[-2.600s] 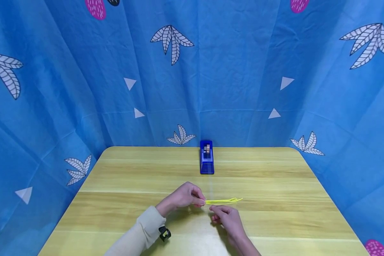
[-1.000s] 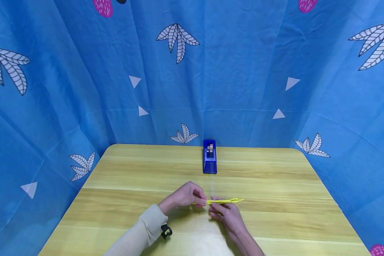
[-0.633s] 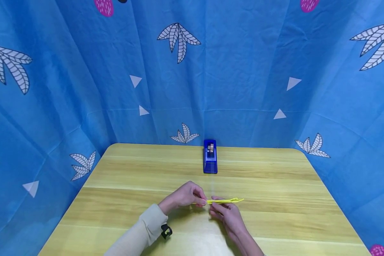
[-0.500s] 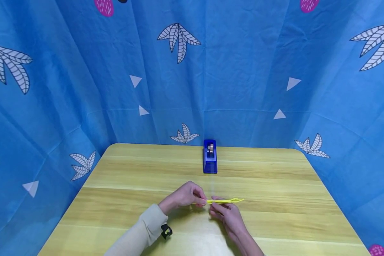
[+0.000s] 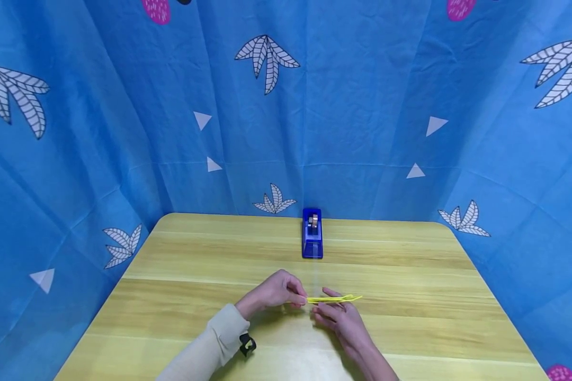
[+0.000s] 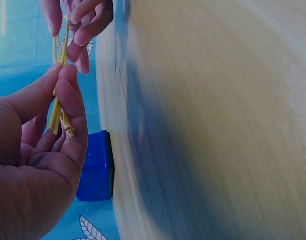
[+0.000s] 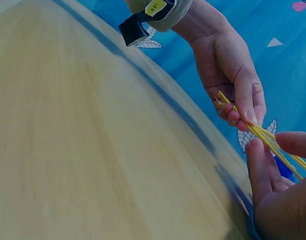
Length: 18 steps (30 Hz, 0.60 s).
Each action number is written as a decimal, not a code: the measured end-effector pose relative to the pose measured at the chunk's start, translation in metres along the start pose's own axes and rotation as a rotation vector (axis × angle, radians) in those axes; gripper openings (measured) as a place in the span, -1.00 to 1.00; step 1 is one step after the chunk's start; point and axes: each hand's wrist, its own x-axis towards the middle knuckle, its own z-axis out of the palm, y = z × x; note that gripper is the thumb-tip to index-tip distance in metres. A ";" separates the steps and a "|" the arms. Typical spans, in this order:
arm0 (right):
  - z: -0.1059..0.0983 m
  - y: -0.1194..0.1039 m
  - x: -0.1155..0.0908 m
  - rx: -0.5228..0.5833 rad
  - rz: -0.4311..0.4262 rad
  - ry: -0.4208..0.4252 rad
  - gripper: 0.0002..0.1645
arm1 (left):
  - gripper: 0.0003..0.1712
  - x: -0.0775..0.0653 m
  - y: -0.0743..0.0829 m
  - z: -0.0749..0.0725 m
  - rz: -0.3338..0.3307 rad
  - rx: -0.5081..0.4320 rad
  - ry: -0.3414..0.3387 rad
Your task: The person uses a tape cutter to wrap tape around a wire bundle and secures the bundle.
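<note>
Yellow strands (image 5: 331, 300), bundled lengthwise, lie level between the two hands above the wood-grain table (image 5: 195, 259). The left hand (image 5: 277, 290) pinches them between thumb and forefinger near one end, its other fingers bent inward; short ends poke out past the grip. The right hand (image 5: 347, 321) is loosely spread, thumb and forefinger either side of the longer, looped part; whether they touch it I cannot tell. Its fingers hide some of the loop in the left wrist view.

Beyond the hands, near the far table edge, stands a blue tape dispenser (image 5: 312, 234), partly covered by the left hand in that view. A pale streak runs from it toward the hands, tape or reflection being unclear. Behind hangs a leaf-printed blue curtain (image 5: 352, 106).
</note>
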 end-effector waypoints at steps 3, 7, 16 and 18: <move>-0.007 -0.005 -0.002 -0.001 -0.008 0.017 -0.06 | -0.97 -0.002 -0.001 -0.002 0.008 -0.008 -0.002; -0.024 -0.022 -0.006 -0.065 -0.057 0.101 0.00 | -0.98 -0.002 -0.002 -0.003 0.007 -0.011 0.002; -0.034 -0.072 -0.002 -0.342 -0.225 0.109 -0.26 | -0.98 0.000 -0.003 0.001 0.002 -0.018 0.006; -0.031 -0.077 0.001 -0.343 -0.251 0.055 -0.31 | -0.95 0.001 -0.003 0.003 0.006 -0.019 0.009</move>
